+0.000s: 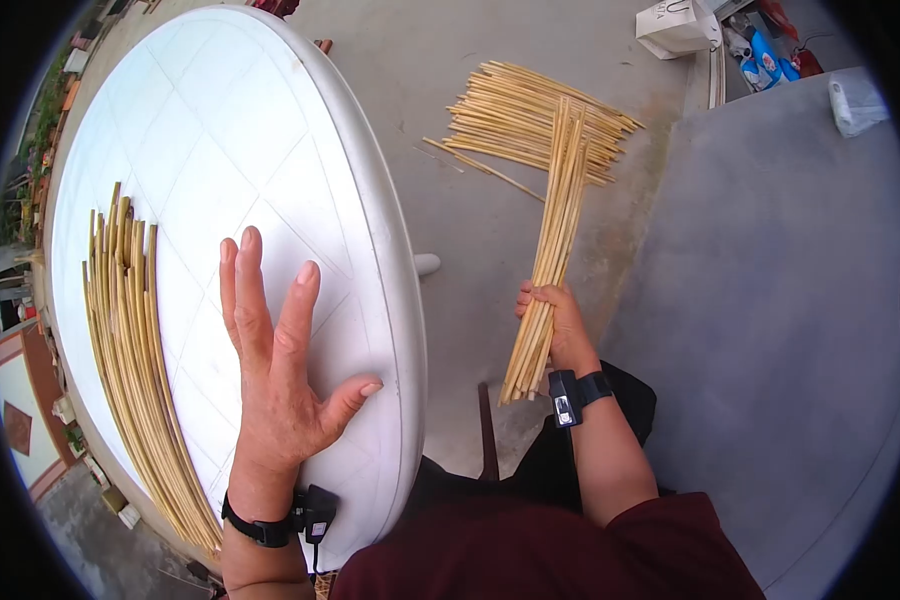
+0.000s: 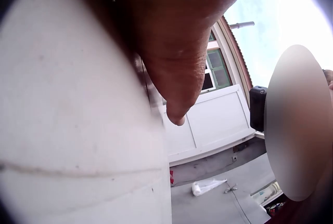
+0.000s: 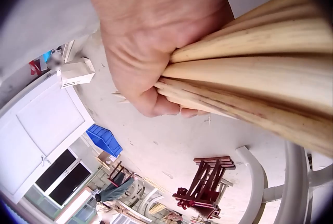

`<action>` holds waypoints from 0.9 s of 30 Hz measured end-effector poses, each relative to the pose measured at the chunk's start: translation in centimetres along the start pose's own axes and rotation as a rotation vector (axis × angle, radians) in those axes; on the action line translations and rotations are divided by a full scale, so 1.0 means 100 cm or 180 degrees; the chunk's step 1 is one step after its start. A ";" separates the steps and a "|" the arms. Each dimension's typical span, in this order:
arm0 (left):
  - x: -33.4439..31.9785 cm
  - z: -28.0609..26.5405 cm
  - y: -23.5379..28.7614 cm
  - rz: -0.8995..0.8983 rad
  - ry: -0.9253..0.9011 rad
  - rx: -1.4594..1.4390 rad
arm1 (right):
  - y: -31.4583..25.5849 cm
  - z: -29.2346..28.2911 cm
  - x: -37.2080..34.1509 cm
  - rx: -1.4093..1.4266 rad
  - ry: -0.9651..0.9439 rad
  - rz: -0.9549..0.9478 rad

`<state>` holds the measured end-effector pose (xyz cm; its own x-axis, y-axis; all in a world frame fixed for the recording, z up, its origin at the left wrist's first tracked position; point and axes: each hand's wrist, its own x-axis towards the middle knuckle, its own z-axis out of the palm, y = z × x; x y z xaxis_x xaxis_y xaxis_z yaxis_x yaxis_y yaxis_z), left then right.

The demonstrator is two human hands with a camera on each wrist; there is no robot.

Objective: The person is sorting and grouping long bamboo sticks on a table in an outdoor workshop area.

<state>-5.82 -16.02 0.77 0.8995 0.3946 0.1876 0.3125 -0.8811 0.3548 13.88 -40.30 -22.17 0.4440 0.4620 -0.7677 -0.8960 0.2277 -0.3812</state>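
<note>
My right hand [image 1: 560,325] grips a bundle of thin pale sticks [image 1: 558,240] near its lower part, beside the white table [image 1: 370,250]. In the right wrist view, the fingers of that hand [image 3: 156,63] curl round the sticks [image 3: 250,78]. Over the tabletop my left hand [image 1: 295,370] has its fingers straight and spread, holding nothing. A second group of sticks [image 1: 135,350] lies along the table's far left side. The left wrist view has part of the left hand [image 2: 171,52] close to the white surface [image 2: 78,104]; the sticks are out of that view.
On the grey floor [image 1: 470,220] lies a larger pile of sticks [image 1: 530,115], partly behind the held bundle. A paper bag [image 1: 675,28] stands at the top right, near a grey surface [image 1: 770,280] with a clear plastic bag [image 1: 857,103]. A dark red wooden stool [image 3: 205,182] stands on the floor.
</note>
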 end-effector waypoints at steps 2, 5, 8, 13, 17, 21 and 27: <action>0.007 0.004 -0.007 -0.0128 -0.0028 -0.0047 | -0.009 0.006 -0.013 -0.0350 0.0050 0.0059; 0.014 0.009 -0.009 -0.0653 0.0119 -0.0186 | -0.029 0.005 -0.047 -0.0818 0.0071 0.0100; 0.014 0.017 -0.015 -0.1346 0.0524 -0.0192 | -0.055 0.017 -0.079 -0.1223 0.0064 0.0040; 0.021 0.039 -0.007 -0.2147 0.0587 0.0675 | -0.145 0.023 -0.124 -0.1680 0.0068 -0.0351; 0.025 0.047 -0.019 -0.2416 0.0229 0.1292 | -0.178 0.021 -0.123 -0.2408 0.0112 -0.0683; 0.027 0.054 -0.031 -0.2516 0.0210 0.1418 | -0.190 0.001 -0.105 -0.3338 0.0203 -0.0778; 0.031 0.053 -0.029 -0.2601 0.0208 0.1377 | -0.202 0.016 -0.110 -0.3266 0.0179 -0.0241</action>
<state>-2.34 -13.66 -4.55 0.3345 0.9385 0.0857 0.9407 -0.3380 0.0294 27.05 -48.59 -5.19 0.5225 0.4301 -0.7362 -0.4447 -0.5992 -0.6657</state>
